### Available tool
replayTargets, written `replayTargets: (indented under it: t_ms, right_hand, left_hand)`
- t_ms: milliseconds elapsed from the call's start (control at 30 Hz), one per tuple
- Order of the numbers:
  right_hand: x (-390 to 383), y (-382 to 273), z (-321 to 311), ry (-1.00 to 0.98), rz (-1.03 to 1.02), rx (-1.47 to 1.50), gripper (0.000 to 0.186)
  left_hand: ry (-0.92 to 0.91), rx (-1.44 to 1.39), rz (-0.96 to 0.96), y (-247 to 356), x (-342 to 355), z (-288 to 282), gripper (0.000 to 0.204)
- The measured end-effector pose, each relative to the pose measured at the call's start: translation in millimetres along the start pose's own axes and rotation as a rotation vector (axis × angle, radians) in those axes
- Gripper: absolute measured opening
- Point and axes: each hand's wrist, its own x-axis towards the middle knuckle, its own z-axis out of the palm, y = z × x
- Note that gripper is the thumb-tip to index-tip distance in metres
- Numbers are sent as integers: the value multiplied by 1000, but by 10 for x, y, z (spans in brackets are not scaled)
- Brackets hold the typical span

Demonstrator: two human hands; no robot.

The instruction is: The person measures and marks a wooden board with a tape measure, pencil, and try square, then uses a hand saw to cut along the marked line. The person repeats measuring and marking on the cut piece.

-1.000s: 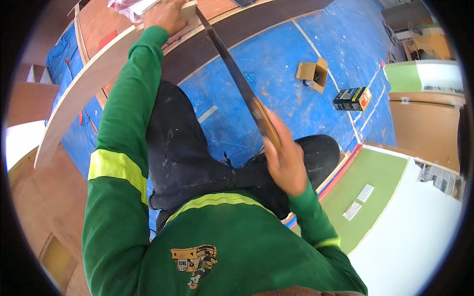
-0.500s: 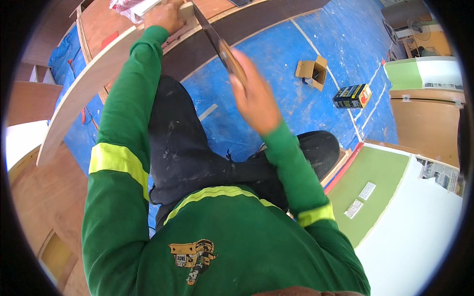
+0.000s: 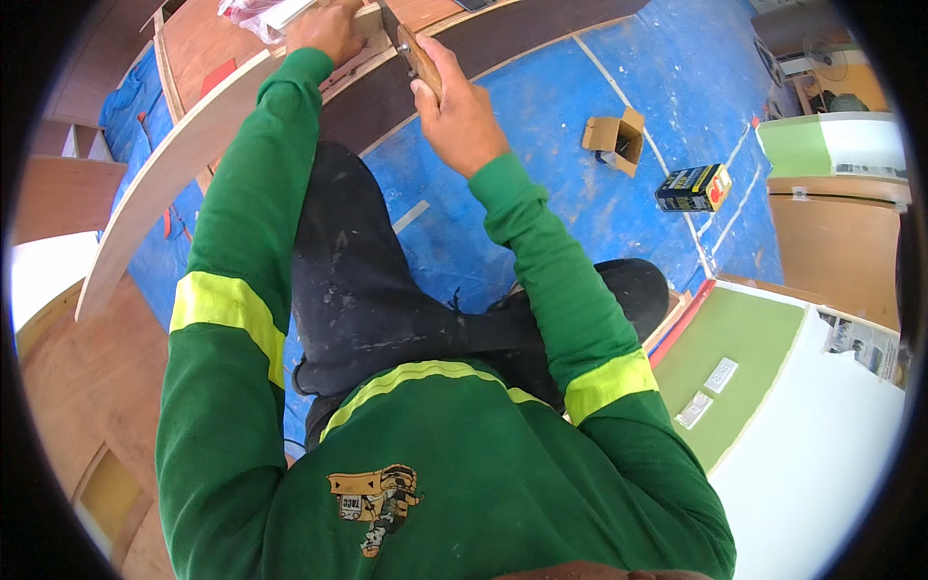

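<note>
Wooden-handled saw (image 3: 422, 68) is being gripped by right hand (image 3: 459, 116). Just beyond this grip, blade (image 3: 391, 21) is being held beside end of pale board (image 3: 184, 145); board is being clasped by left hand (image 3: 327, 34), left of grip. Rightward, cardboard box (image 3: 614, 140) is being supported by blue sheeting (image 3: 541, 97).

Saw handle (image 3: 423, 70) now seemingly beside board (image 3: 177, 159)

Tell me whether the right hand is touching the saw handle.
Touching. The head view shows the right hand closed around the wooden saw handle, with thumb and fingers against its sides.
</note>
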Motion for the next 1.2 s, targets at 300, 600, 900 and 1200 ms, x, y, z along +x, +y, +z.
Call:
replayTargets:
  t_ms: [300,600,900,1200]
  right_hand:
    - [-1995,-787,-1231,-163,268,-105,66]
    - [-163,58,-75,-14,-3,14,60]
    - [-1989,-747,-1236,-163,214,-144,68]
    - [-196,90,-91,22,-53,-8,58]
  left_hand:
    - [138,-53,52,33,-218,-163,54]
    - [-1,1,5,31,-27,-62,66]
    - [314,-147,137,55,-283,-188,34]
    - [89,39,23,-91,61,42,73]
